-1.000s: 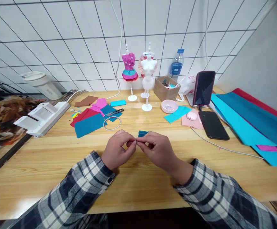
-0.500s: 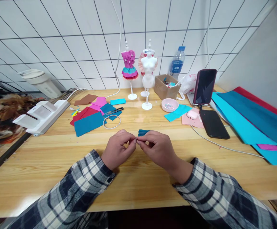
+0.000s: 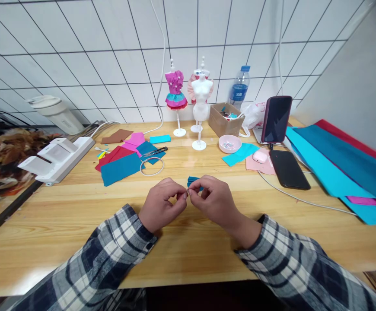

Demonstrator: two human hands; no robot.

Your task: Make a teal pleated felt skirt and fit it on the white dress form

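Over the middle of the table, my left hand [image 3: 164,199] and my right hand [image 3: 216,201] meet with thumb and forefinger pinched, the fingertips almost touching. Whatever is between the fingertips is too small to make out. A pleated teal strip [image 3: 192,181], of paper or cloth, shows just behind my right fingers. They partly cover it, and I cannot tell whether it is held or lies on the table. Beyond my left hand are a pale ring [image 3: 152,166], black thread snips [image 3: 154,152] and a teal sheet [image 3: 122,169].
At the back stand a bare white mini mannequin [image 3: 201,97], a dressed mannequin [image 3: 175,88], a cardboard box [image 3: 225,123] and a bottle [image 3: 240,88]. A bead bowl [image 3: 230,144], phones [image 3: 290,169] and coloured sheets [image 3: 343,164] lie right; a power strip [image 3: 63,162] is left.
Both hands stay pinched together, with my left fingertips moved slightly right. A little more of the pleated teal strip shows beside my right fingers. The view has shifted slightly.
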